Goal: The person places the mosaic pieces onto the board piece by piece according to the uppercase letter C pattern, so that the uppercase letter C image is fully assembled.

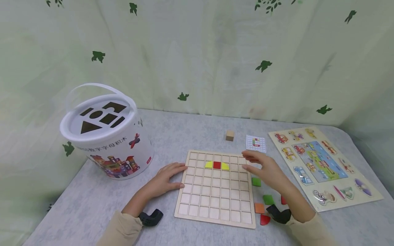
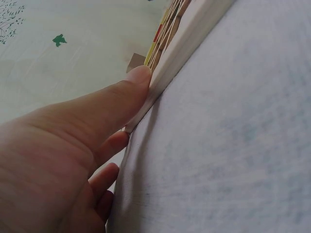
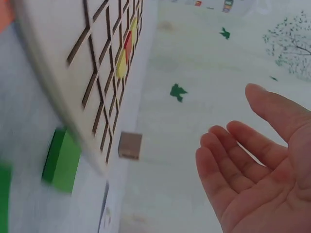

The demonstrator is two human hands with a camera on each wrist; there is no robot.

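Observation:
A square wooden grid board (image 1: 209, 198) lies on the table. In its second row from the far edge, a red square tile (image 1: 217, 165) sits between two yellow rounded tiles (image 1: 209, 164). My left hand (image 1: 163, 179) rests at the board's left edge, fingers extended; in the left wrist view its thumb (image 2: 116, 97) touches the board's side. Over the board's far right corner hovers my right hand (image 1: 267, 169), fingers loosely bent and thumb apart, nothing held. Below it, along the right edge, lie a green tile (image 1: 256, 181), another green tile (image 1: 268, 199), an orange tile (image 1: 259, 208) and red pieces (image 1: 265, 219).
Behind the board stand a small wooden cube (image 1: 230, 135) and a printed pattern card (image 1: 256, 143). A picture puzzle board (image 1: 323, 167) with vehicle pieces lies at the right. On the left is a white bucket (image 1: 120, 153) with a shape-sorter lid. A leaf-print curtain (image 1: 215, 61) hangs behind.

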